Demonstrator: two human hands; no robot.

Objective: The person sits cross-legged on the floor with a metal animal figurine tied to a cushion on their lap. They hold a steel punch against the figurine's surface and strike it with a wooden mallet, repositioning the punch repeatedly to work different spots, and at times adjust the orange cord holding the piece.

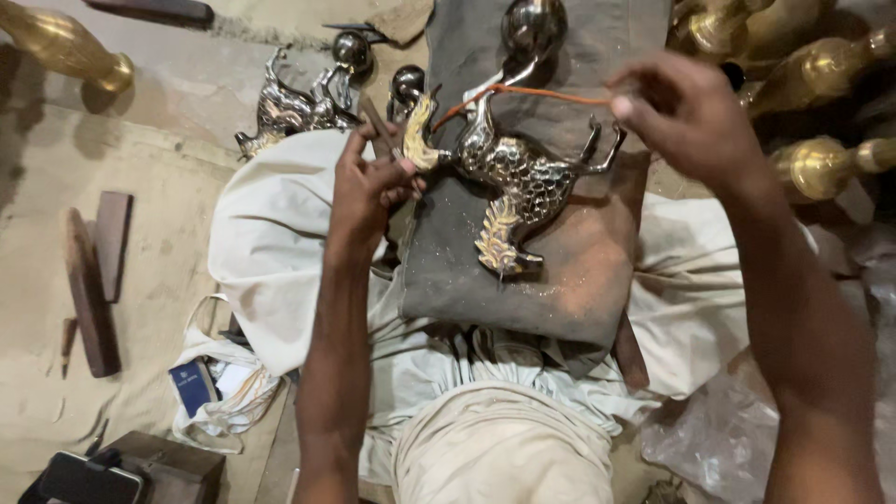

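While lying flat on a grey cloth pad (569,280) across the lap, metal bird figure (513,173) with long axis running from 5 o'clock to 11 o'clock: golden tail feathers low at 6 o'clock, golden crest up at 10 o'clock, curled legs out toward 3 o'clock. Orange cord (523,91) stretched over its neck from 9 o'clock to 3 o'clock.

Small dark blue booklet (193,385), rectangular with a pale emblem, tucked in white cloth at 8 o'clock. Dark phone (89,481) at the lower left corner.

Left hand (371,182) just beside the crest, forearm rising from 6 o'clock, fingers closed around a thin dark tool (378,126) tilted toward 11 o'clock. Right hand (686,112) raised at 2 o'clock, forearm coming from 5 o'clock, wrist bent, thumb and forefinger pinched on the cord's end. Brass vases (821,112) well beyond at 2 o'clock; second silver figure (294,107) at 11 o'clock.
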